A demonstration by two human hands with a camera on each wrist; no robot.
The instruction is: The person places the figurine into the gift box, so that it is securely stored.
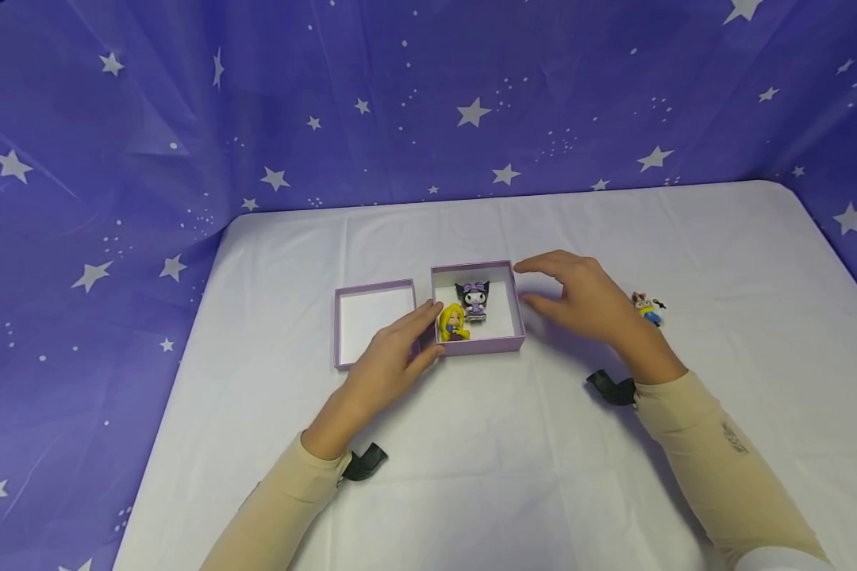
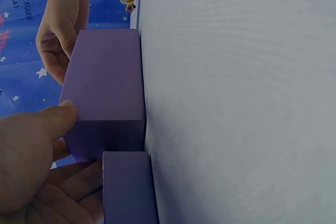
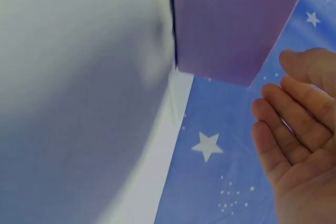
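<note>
An open purple box [image 1: 480, 346] with a white inside holds a yellow-haired figure [image 1: 454, 323] at its left front corner and a black-and-purple figure [image 1: 474, 300] near its middle. My left hand [image 1: 386, 361] touches the box's left side; in the left wrist view its thumb rests at the edge of the purple box [image 2: 107, 74], fingers by the left wall. My right hand [image 1: 582, 301] is beside the right wall, fingers relaxed. In the right wrist view that hand [image 3: 302, 129] shows a gap from the purple box [image 3: 231, 24].
The shallow purple lid or tray [image 1: 374, 284], white inside, lies left of the box, partly behind my left hand. A small blue-and-yellow figure [image 1: 648, 311] is on the white-covered table [image 1: 486, 468], right of my right hand. A purple star-patterned cloth [image 1: 414, 95] hangs behind.
</note>
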